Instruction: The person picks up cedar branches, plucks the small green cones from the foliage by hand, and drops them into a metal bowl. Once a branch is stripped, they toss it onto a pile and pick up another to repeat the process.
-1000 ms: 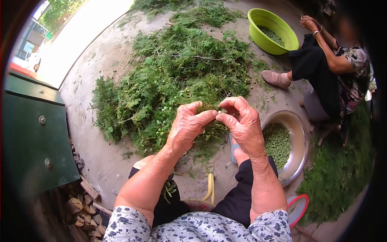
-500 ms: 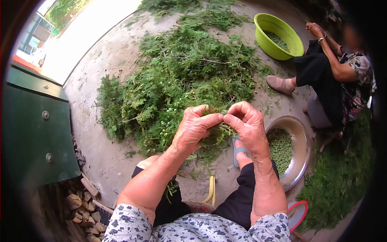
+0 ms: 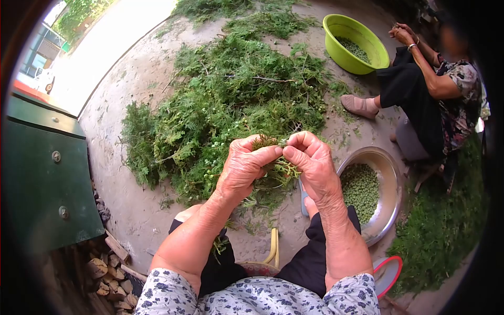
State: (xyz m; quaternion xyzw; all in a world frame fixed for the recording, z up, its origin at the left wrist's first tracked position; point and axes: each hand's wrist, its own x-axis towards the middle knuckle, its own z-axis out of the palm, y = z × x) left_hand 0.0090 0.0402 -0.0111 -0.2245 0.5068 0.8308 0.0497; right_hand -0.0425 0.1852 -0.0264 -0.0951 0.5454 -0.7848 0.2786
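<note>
My left hand (image 3: 239, 167) is closed on a leafy cypress sprig (image 3: 266, 140), its thumb and forefinger pressed together. Thumb to thumb with it, my right hand (image 3: 315, 164) pinches at the sprig's stem, where a small pale green cone (image 3: 284, 142) shows between the fingertips. More yellowish-green sprig ends (image 3: 286, 169) hang below, between the two hands. Just beyond my hands spreads a big heap of cut cypress branches (image 3: 231, 100). Right of my right forearm, a metal basin (image 3: 391, 194) holds many small green cones (image 3: 359, 191).
A lime-green tub (image 3: 336, 55) with green cones stands at the upper right, beside a seated person (image 3: 436, 89) whose hands are raised together. More greenery (image 3: 436, 236) lies at right near a red-rimmed round thing (image 3: 397, 270). Chopped firewood (image 3: 110, 278) and a green metal panel (image 3: 47, 178) are at left.
The whole view has shifted slightly, so things sit a little further left. My hands keep the same pinch at the sprig, and the other person's hands remain together.
</note>
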